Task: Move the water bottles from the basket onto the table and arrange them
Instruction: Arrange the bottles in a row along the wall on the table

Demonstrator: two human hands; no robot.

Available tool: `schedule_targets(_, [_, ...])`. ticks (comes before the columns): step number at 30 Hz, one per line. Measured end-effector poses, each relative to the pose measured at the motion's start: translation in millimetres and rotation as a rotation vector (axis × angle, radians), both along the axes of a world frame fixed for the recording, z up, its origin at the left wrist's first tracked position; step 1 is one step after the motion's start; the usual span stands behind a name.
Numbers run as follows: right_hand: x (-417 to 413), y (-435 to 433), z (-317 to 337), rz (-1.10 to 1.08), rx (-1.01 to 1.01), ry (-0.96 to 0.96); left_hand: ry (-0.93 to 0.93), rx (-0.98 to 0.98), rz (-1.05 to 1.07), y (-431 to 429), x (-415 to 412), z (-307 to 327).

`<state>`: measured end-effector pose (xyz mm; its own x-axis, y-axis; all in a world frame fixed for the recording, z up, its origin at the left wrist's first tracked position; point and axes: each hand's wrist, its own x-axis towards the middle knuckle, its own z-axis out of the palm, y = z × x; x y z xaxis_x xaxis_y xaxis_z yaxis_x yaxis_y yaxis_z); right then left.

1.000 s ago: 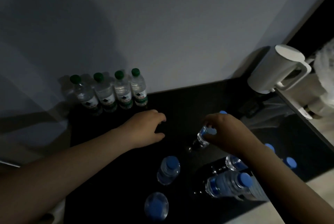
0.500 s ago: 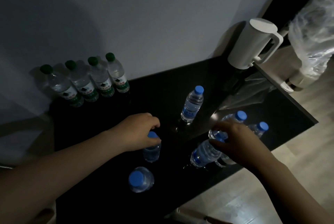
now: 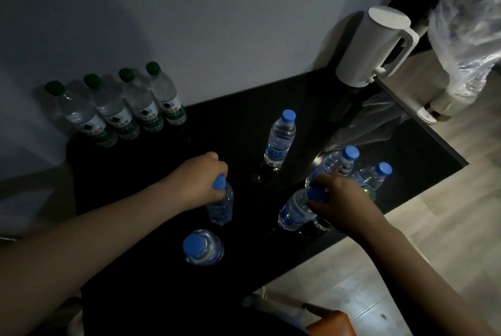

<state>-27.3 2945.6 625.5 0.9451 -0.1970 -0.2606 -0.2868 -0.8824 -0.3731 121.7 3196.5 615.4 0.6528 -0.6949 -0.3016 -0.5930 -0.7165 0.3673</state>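
Downward, left hand (image 3: 197, 181) round blue-capped bottle (image 3: 221, 209).

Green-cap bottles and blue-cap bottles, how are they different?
The green-cap bottles have green caps and green-and-white labels; the blue-cap bottles have blue caps and blue labels. The green-cap bottles stand in a neat row by the wall, untouched; the blue-cap bottles are scattered over the table, and the left hand and right hand each grip one near its cap. All are clear plastic.

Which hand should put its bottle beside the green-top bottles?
Probably left: the left hand grips a bottle nearer the green-capped row; the right hand holds another bottle farther away.
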Motion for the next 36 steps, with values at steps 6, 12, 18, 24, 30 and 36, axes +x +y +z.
schedule_targets(6, [2.2, 0.4, -5.1, -0.022, -0.001, -0.039, -0.032, -0.051, 0.066, -6.3, 4.9, -5.9])
schedule_targets(12, [1.3, 1.7, -8.0, -0.036, 0.015, -0.069, -0.004, -0.090, 0.093, -5.8, 5.5, -5.9])
schedule_targets(18, [8.6, -1.9, -7.2, -0.006, 0.039, -0.086, 0.046, -0.123, 0.113, 0.7, 15.9, -1.9])
schedule_targets(24, [29.8, 4.5, 4.1, 0.034, 0.042, -0.126, 0.051, -0.167, 0.092, 10.8, 24.2, 8.0])
schedule_targets(30, [60.3, 13.4, 25.2, 0.076, 0.050, -0.192, 0.014, -0.219, 0.097, 7.8, 49.0, 26.0])
schedule_targets(36, [99.8, 19.7, 36.0, 0.135, 0.081, -0.242, -0.050, -0.193, 0.082, 1.5, 86.5, 37.6])
